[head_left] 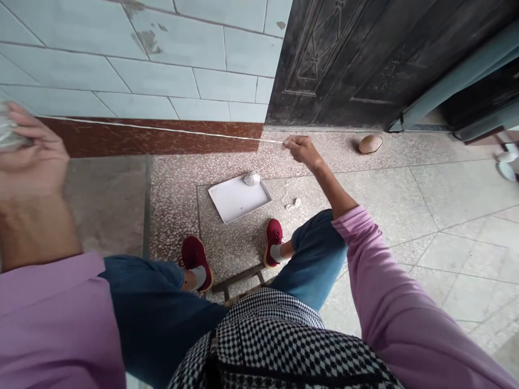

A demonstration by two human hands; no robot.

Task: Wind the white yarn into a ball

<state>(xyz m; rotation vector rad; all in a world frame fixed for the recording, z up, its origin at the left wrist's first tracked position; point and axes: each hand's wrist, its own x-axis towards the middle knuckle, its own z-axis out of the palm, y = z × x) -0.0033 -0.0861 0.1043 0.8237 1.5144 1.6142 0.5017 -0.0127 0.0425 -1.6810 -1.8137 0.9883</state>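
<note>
My left hand (34,148) is raised at the left edge, its fingers curled round a whitish ball of string (10,129) that the frame cuts off. From there a white string (182,131) runs taut across to my right hand (302,150), which pinches it between closed fingers. Below my right hand a loose tail of string trails down to a small clump (294,204) on the floor. In front of my feet lies a shallow white tray (233,202), with a round whitish ball (252,178) at its back right corner.
A tiled wall (141,70) and a dark carved door (336,59) stand ahead. A pinkish rounded object (370,144) with a gold rim lies near the door. My red shoes (197,259) flank the near side of the tray, with a stool edge (239,278) beneath me.
</note>
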